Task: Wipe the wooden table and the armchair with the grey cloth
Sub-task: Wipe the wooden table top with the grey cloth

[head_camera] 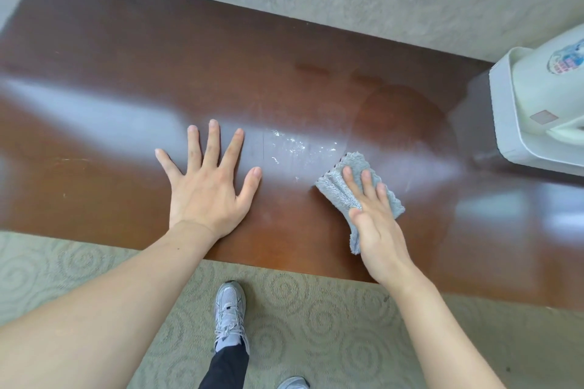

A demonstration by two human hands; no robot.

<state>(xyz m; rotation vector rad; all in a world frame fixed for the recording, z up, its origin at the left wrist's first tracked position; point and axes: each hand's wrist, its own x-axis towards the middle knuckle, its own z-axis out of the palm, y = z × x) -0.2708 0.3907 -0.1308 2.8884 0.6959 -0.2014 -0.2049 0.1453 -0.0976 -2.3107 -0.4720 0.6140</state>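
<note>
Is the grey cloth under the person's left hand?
No, the grey ribbed cloth lies under the right hand, while the left hand rests flat and bare on the dark wooden table.

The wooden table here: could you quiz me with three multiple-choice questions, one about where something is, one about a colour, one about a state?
1. Where does the grey cloth lie?
A. on the carpet
B. on the wooden table, under the right hand
C. on the white appliance

2. What colour are the shoes?
A. silver-grey
B. red
C. black

3. How is the left hand placed?
A. clenched in a fist
B. gripping the cloth
C. flat on the table, fingers spread

Answers:
1 B: the right hand presses the cloth onto the tabletop.
2 A: the laced shoe on the carpet is silver-grey.
3 C: the palm lies down, fingers apart, holding nothing.
</note>
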